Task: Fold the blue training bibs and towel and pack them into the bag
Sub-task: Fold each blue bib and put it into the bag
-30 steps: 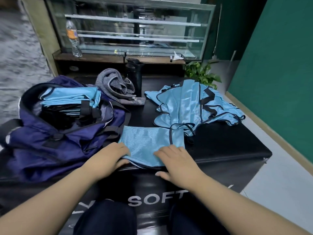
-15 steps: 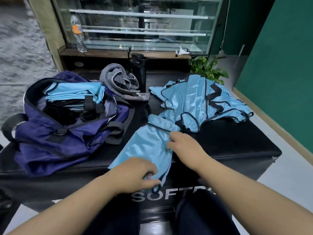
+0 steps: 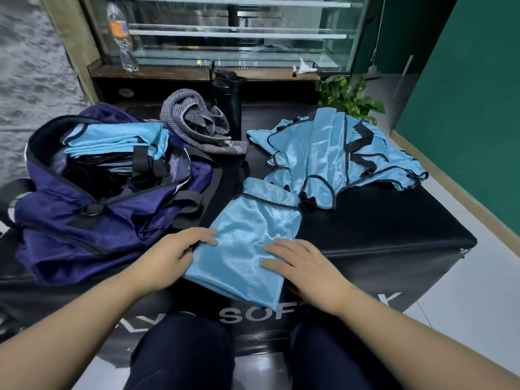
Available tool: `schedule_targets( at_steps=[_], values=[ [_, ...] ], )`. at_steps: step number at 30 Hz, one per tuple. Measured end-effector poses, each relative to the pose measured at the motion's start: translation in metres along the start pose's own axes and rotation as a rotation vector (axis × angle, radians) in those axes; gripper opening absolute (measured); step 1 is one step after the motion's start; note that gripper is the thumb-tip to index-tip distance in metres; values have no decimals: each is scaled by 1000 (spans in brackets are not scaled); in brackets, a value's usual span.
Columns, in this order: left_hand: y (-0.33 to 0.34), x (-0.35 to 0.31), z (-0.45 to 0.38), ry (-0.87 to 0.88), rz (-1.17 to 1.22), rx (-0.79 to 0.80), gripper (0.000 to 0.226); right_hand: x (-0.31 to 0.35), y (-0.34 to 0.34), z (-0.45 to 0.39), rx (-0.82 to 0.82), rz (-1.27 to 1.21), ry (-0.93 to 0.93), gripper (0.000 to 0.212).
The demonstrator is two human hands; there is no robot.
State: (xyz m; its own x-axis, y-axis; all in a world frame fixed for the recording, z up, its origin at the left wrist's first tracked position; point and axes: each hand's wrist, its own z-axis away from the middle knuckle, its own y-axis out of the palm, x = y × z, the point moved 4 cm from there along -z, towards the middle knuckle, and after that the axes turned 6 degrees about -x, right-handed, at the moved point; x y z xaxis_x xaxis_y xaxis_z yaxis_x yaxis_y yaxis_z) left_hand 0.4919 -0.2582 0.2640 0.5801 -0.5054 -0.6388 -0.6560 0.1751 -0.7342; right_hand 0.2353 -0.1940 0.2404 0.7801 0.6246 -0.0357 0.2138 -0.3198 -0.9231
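Both hands rest on one folded bib (image 3: 247, 249). The left hand (image 3: 171, 256) grips its left edge, thumb tucked under; the right hand (image 3: 304, 267) lies flat, fingers straight, on its near right part. The bib's long axis runs away from them, tilted right. The bag (image 3: 92, 218) lies to the left, nearer the left hand, with a stack of folded bibs inside, uncounted. Beyond the right hand lies one loose pile (image 3: 337, 156); farther left, one towel (image 3: 197, 122).
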Motion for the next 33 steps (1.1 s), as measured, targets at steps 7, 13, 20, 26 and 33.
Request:
schedule_targets(
  at_steps=[7, 13, 20, 26, 33],
  values=[
    [2, 10, -5, -246, 375, 289, 82, 13, 12, -6, -282, -114, 134, 31],
    [1, 7, -2, -279, 399, 323, 97, 9, -8, -11, -308, -641, 575, 32],
    [9, 2, 4, -128, 8, 8, 59, -10, -17, -17, -152, -981, 960, 35],
    [21, -27, -6, -327, 37, -330, 47, -19, -23, -19, -162, -1056, 1104, 54],
    [26, -34, -21, -490, -114, -266, 41, -30, -21, -30, -167, -933, 1143, 45]
  ],
)
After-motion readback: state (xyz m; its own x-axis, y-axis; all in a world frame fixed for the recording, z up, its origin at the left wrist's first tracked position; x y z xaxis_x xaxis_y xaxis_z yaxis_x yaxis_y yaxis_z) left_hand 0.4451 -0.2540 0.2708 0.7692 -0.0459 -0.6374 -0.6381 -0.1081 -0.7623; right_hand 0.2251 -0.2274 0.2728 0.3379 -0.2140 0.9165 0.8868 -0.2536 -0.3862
